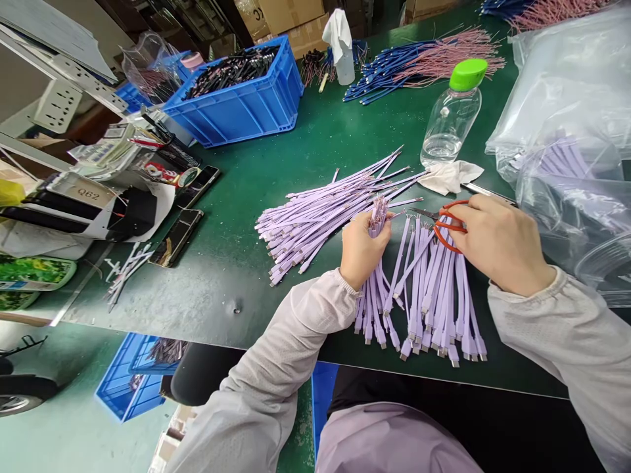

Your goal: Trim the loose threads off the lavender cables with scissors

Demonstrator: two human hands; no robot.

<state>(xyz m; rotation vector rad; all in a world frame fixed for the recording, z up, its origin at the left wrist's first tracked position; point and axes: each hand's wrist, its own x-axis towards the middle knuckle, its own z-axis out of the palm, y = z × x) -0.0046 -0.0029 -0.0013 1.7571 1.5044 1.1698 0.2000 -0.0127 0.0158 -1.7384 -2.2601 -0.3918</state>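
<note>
A bundle of flat lilac cables (378, 289) is gripped in the left hand (365, 246) above the green table (221, 289); orange-handled metal scissors (446, 226) are held in the right (507, 240). Wires could be nicked if the blades, apparently parted, were misaligned.

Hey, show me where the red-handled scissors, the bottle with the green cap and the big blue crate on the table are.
Scissors (448, 246): head view, lower orange-red handle loop.
Bottle (467, 74): head view, green cap.
Blue crate (236, 108): head view, long side wall.

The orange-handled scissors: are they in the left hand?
No, the right hand holds the scissors, while the left hand grips a bundle of lilac cables.
</note>
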